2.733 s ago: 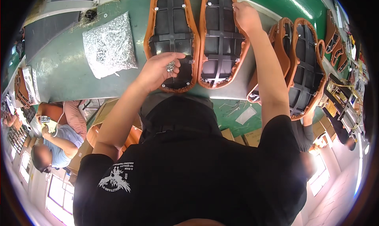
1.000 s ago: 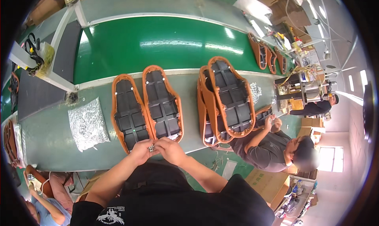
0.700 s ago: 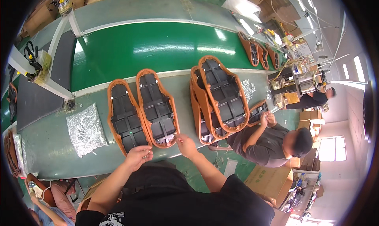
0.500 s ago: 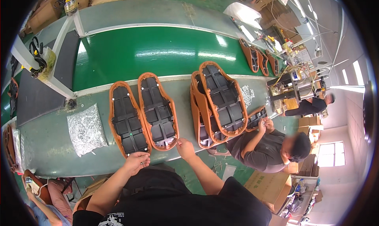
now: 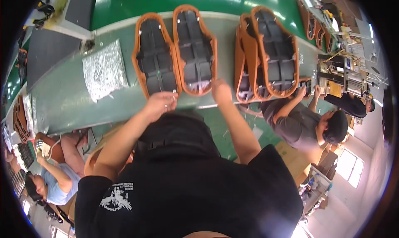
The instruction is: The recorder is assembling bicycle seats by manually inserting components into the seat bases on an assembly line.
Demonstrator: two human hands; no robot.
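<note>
Two long panels with orange-brown padded rims and black ribbed inner faces lie side by side on the workbench: a left panel (image 5: 154, 57) and a right panel (image 5: 195, 51). Small pale pieces dot their inner edges. At the left panel's near end, my left hand (image 5: 160, 105) is closed, thumb against fingers, with a small shiny bit showing at the fingers. My right hand (image 5: 221, 92) has its fingers curled at the near right corner of the right panel; whatever they hold is hidden. A clear plastic bag of small shiny pieces (image 5: 104, 71) lies to the left.
A stack of similar panels (image 5: 276, 51) stands to the right. Beyond the bench (image 5: 62, 96) runs a green conveyor surface (image 5: 141, 1). A co-worker in a dark shirt (image 5: 286, 128) works at the right; another in light blue (image 5: 62, 180) sits at lower left.
The view has tipped downward, so the panels and bench sit higher in the picture. Both my hands stay at the panels' near ends, still closed.
</note>
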